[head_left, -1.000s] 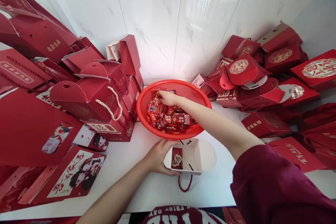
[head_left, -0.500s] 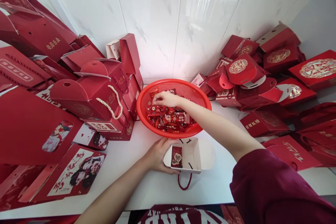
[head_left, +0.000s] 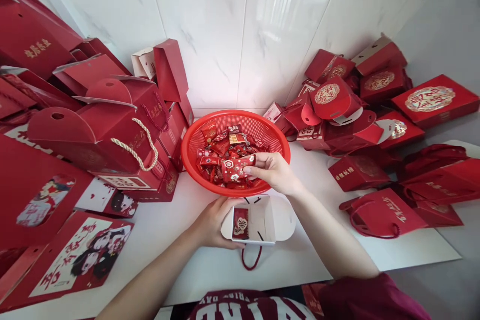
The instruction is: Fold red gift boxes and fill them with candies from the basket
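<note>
My left hand [head_left: 218, 224] grips the left side of an opened gift box [head_left: 265, 220], white inside, with a dark red cord handle [head_left: 252, 258] in front. One dark red wrapped candy [head_left: 240, 224] lies in the box, at its left. Between the thumb and fingers of my right hand [head_left: 275, 172] is a red candy packet [head_left: 238, 168] with white flower prints. It is held over the front part of a red plastic basket [head_left: 190, 160], which contains many wrapped candies [head_left: 221, 148]. The basket stands just behind the box.
Red gift boxes [head_left: 93, 130] are piled on the left, one with a cream rope handle [head_left: 139, 147]. More red boxes [head_left: 332, 97] are heaped on the right. Everything stands on a white table [head_left: 296, 265] against a white tiled wall [head_left: 210, 35].
My right hand has come up from among the candies and moved right and toward me, now with a red packet in its fingers. My left hand still holds the box.
</note>
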Available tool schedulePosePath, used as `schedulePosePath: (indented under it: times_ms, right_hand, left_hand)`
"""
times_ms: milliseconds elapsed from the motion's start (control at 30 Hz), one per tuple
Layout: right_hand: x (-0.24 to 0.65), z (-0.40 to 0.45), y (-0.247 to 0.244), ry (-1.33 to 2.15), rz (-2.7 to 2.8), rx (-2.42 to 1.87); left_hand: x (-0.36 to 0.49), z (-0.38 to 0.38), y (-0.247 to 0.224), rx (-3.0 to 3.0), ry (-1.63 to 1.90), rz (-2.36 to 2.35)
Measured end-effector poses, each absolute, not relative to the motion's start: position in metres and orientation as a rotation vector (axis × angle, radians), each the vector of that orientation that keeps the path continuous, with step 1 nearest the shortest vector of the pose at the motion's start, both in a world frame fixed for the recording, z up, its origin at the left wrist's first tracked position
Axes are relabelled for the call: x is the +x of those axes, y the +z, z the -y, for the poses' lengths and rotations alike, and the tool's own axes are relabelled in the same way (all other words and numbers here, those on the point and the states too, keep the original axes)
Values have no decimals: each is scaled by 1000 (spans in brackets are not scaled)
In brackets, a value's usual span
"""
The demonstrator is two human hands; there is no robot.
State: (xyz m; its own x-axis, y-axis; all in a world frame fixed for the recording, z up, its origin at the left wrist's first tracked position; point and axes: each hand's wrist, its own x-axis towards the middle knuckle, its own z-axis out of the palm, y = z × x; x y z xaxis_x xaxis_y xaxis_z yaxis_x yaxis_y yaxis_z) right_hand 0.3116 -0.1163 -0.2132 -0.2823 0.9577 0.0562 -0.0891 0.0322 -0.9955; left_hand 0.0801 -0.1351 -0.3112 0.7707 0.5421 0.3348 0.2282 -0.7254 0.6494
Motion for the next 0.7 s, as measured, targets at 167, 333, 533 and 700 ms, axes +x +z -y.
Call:
schedulePosePath:
  times_ms: [167,333,533,700]
  right_hand:
    - [328,125,-224,1422,1343,-1004]
    - [338,133,-216,1555,1462,-936]
    - [343,159,-197,1116,2110,-1282]
    - [332,177,-200,530,2472,-1621]
  left_hand:
    - [80,134,-313,2381,691,-572]
    - [81,134,-315,2361,674,-601]
    - [82,134,-317,2377,677,-592]
    - [83,134,-313,2358,662,-597]
